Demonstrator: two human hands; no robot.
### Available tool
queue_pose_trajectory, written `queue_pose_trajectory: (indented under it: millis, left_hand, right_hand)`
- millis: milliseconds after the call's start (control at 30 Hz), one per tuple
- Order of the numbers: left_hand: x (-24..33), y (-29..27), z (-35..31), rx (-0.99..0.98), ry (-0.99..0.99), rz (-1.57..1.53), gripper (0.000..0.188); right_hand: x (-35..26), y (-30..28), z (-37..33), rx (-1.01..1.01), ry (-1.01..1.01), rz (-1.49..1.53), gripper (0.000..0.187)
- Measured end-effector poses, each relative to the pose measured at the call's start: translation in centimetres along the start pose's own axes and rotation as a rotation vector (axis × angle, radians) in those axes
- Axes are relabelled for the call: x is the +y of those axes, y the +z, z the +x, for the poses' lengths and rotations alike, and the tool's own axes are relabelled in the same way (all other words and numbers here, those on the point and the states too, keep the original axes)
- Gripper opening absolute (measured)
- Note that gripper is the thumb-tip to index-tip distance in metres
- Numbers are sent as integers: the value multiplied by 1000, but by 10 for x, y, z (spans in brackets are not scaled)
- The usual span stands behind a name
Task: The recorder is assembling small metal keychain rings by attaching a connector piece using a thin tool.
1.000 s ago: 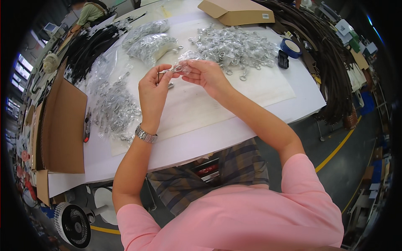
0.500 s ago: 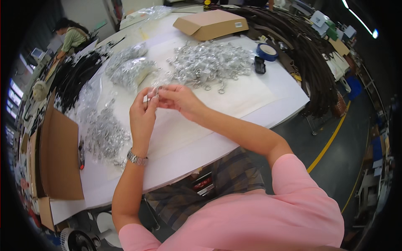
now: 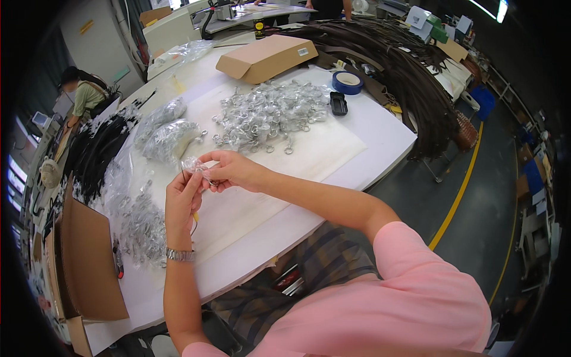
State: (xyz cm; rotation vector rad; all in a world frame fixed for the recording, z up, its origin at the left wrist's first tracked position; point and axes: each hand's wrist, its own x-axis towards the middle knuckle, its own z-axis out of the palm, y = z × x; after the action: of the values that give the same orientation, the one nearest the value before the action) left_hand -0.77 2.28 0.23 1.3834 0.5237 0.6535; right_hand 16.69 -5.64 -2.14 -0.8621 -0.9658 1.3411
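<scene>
Above the white tabletop, my two hands meet over a small crumpled clear plastic wrapper (image 3: 193, 165). My left hand (image 3: 183, 193), with a metal watch at its wrist, pinches the wrapper between thumb and fingers. A thin dark strand with a yellow bit (image 3: 195, 218) shows just below that hand; what it belongs to is hidden. From the right, my right hand (image 3: 233, 171) grips the wrapper too, and a small metallic glint shows under its fingers. Beyond the hands lies a heap of silver metal hooks or clasps with rings (image 3: 267, 113), many in clear plastic.
Filled plastic bags (image 3: 169, 138) and another pile of metal parts (image 3: 141, 229) lie left. An open carton (image 3: 89, 256) stands at the left edge. Farther back are a cardboard box (image 3: 267, 58), blue tape (image 3: 348, 83), a black case (image 3: 338, 103) and dark straps (image 3: 392, 77). A person sits far left.
The hands have come lower in the picture and a little left. The clear wrapper now shows between the fingers, and the yellow bit has come into sight under the left hand. The view has shifted.
</scene>
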Motion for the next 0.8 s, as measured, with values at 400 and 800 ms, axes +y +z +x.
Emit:
queue_pose_trajectory:
  millis: [400, 800]
  left_hand:
    - [-13, 7, -2, 165, 97, 157, 6]
    - [-9, 3, -1, 151, 26, 46, 9]
  right_hand:
    - [-2, 12, -11, 14, -158, -765, 20]
    - [13, 12, -8, 215, -519, -1239, 19]
